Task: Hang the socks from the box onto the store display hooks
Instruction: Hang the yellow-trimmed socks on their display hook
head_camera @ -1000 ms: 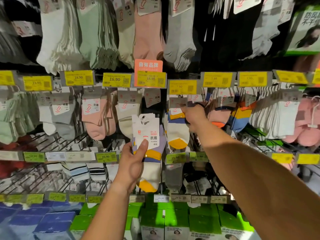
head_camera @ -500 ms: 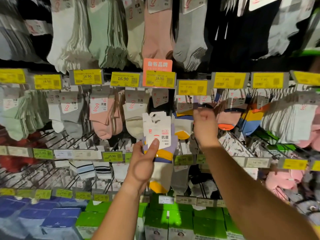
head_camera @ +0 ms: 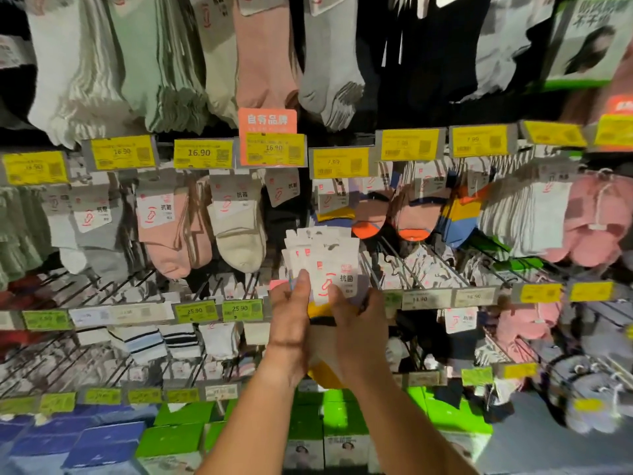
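- L hand [head_camera: 291, 313] gripping the sock bundle [head_camera: 325, 269], thumb pressing on the front card.
- R hand [head_camera: 356, 323] also clamping the sock bundle from the right side, fingers curling round it.
- We're seeing the bundle held up in front of the display hooks [head_camera: 394, 265], center rack, below the yellow price tag [head_camera: 339, 162].
- Orange-toe socks [head_camera: 411, 221] hanging just right & above.
- Green boxes [head_camera: 171, 440] sitting on the bottom shelf.

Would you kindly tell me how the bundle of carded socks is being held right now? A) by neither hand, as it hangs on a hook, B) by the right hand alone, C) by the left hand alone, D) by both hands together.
D: the left hand and the right hand both grip the bundle of carded socks, thumbs on the front card.
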### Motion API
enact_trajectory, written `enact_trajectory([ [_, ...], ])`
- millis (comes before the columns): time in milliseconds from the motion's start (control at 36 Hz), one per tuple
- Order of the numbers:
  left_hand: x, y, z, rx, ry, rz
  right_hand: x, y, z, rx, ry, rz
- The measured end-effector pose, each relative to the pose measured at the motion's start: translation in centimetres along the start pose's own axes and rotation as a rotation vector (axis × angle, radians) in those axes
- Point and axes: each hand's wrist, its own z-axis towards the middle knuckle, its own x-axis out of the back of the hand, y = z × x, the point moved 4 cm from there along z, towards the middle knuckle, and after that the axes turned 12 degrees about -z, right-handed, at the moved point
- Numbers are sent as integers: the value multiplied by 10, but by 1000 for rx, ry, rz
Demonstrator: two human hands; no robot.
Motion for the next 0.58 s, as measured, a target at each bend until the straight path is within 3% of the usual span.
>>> enact_trajectory([
  [167,-3,6,-9,51,-116,-133,7,-4,1,47,-7,57],
  [389,1,9,-10,109,-100,-172,10,-2,3,73,5,112],
  [583,15,9,1,-49,24,-30,23,-2,8,37,-9,98],
])
